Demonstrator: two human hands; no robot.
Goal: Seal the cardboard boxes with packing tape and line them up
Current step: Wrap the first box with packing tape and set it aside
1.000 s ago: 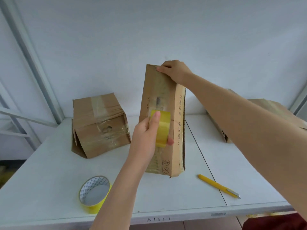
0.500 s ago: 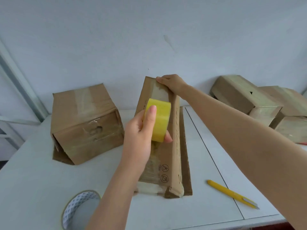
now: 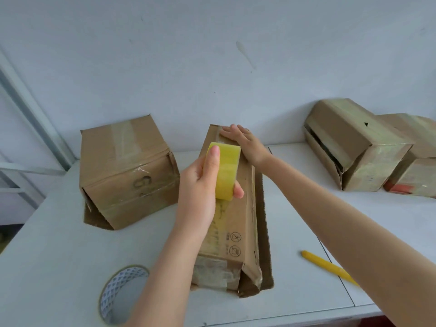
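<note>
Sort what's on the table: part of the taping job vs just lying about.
Job: yellow tape roll in left hand; narrow box under right hand; left box; right box; far-right box.
Lying about: spare tape roll, yellow cutter.

Left forearm (image 3: 169, 267) hides part of the spare tape roll (image 3: 118, 286); right forearm (image 3: 342, 227) covers one end of the yellow cutter (image 3: 325, 265).

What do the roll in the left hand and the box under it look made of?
Tape roll: apparently glossy, translucent yellow plastic film; light shows through it. Narrow box: matte brown cardboard, likely corrugated, judging by its creased flaps and printed symbols.
</note>
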